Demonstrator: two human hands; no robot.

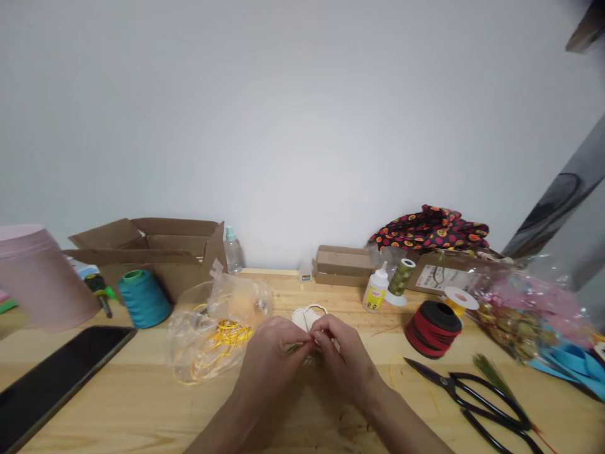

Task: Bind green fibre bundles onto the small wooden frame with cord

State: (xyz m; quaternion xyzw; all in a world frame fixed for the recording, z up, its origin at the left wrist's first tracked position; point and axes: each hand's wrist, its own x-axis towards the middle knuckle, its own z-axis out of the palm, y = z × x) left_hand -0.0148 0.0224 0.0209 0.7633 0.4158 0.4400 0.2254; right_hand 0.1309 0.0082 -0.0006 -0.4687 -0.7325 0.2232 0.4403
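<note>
My left hand (271, 353) and my right hand (347, 353) meet at the middle of the table, thumbs and fingertips pinched close together. A small red bit, like thread, shows where the fingertips meet, but what each hand grips is mostly hidden. Some olive-green strands (293, 349) show beside the left fingers. Just beyond the fingertips lies a flat cream-white piece (301, 317) with a scalloped edge and a pale looped cord (319, 308). A thin dark line like a needle crosses it.
Black-handled scissors (477, 400), a red-and-black cord spool (433, 329) and a glue bottle (375, 291) are on the right. A clear bag with yellow cord (227, 337), a teal thread cone (144, 299) and a phone (61, 381) lie left. Cardboard boxes (155, 265) line the wall.
</note>
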